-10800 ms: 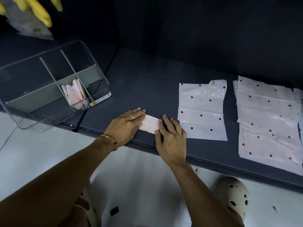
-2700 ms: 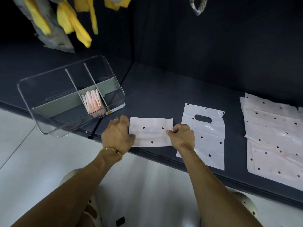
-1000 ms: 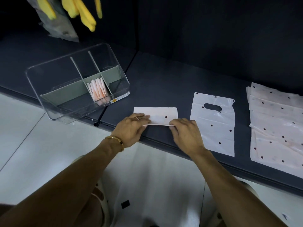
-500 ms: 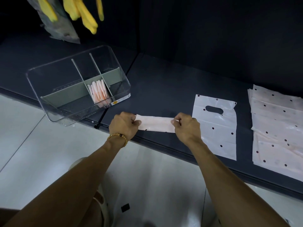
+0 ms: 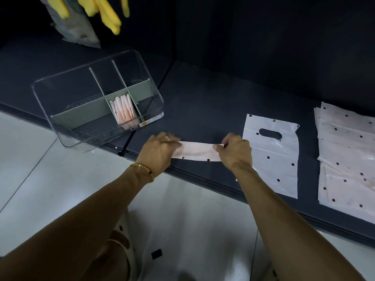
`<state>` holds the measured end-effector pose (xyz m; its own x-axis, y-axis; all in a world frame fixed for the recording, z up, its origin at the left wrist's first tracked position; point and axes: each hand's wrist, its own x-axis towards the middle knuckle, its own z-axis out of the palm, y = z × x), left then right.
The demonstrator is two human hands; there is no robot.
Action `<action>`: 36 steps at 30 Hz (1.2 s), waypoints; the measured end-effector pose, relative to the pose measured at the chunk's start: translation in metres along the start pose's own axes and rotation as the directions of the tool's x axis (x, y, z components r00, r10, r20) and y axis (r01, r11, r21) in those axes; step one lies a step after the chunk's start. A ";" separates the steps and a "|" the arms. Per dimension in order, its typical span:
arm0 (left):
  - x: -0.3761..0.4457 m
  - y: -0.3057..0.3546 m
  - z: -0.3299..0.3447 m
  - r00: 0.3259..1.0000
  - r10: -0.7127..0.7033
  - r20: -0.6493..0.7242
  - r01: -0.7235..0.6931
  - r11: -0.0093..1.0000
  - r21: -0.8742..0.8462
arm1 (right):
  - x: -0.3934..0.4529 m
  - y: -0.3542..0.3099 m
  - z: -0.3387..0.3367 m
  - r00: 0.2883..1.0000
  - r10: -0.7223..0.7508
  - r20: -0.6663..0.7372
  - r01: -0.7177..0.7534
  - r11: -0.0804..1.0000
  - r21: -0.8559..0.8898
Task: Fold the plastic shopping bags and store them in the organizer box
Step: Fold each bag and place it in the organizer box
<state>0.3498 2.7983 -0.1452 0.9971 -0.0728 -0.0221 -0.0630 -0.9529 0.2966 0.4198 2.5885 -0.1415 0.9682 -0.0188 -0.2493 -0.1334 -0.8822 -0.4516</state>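
Observation:
A pale pink dotted plastic bag, folded into a narrow strip (image 5: 197, 152), lies near the front edge of the dark counter (image 5: 203, 102). My left hand (image 5: 157, 152) pinches its left end and my right hand (image 5: 236, 152) pinches its right end. To the left stands the clear organizer box (image 5: 60, 126) with green dividers; several folded pink bags (image 5: 122, 109) stand in its middle front compartment. A flat bag with a handle cut-out (image 5: 272, 157) lies just right of my right hand. A stack of flat bags (image 5: 347, 157) sits at the far right.
Yellow rubber gloves (image 5: 105, 13) and a grey packet hang above the box at the upper left. The organizer box overhangs the counter's front edge. A dark wall rises behind the counter. Pale floor tiles lie below.
The bag went from a wide folded rectangle to a narrow strip. Both hands now pinch its ends rather than pressing along the fold.

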 end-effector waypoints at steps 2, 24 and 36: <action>-0.007 -0.005 0.006 0.996 0.080 0.050 -0.082 0.996 0.046 | -0.005 -0.003 -0.001 0.999 -0.030 -0.042 0.025 0.994 -0.111; -0.023 -0.007 0.013 0.994 0.088 0.071 -0.092 0.994 0.053 | -0.042 0.039 0.005 0.856 -0.414 0.308 0.516 0.676 -0.526; -0.062 0.019 0.003 0.978 0.183 0.100 -0.190 0.979 0.068 | -0.084 0.015 0.020 0.834 -0.542 0.108 0.542 0.765 -0.348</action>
<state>0.2867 2.7835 -0.1405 0.9593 -0.2752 -0.0629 -0.2544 -0.9393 0.2302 0.3319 2.5862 -0.1442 0.8565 0.5131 -0.0555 0.4966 -0.8487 -0.1820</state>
